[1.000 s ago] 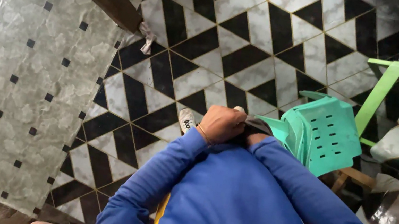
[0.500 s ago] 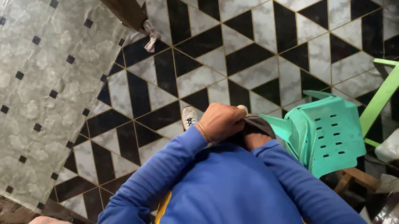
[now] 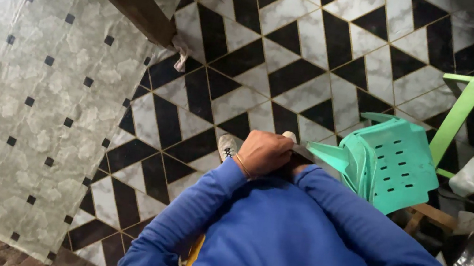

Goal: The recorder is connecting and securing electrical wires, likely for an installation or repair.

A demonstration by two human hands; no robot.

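Your left hand (image 3: 263,153) is closed over something dark I cannot identify, right hand hidden beneath, teal plastic chair (image 3: 390,164) just right.

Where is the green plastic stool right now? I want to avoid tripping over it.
In the head view the green plastic stool lies tipped on the black-and-white tiled floor, right of centre, just beyond the person's clasped left hand.

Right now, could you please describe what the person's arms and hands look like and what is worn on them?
Both arms are covered to the wrist by long bright blue sleeves. The left hand is bare, with no glove, and a thin cord-like band circles its wrist. The right hand is almost wholly hidden behind the left, so nothing can be told of it.
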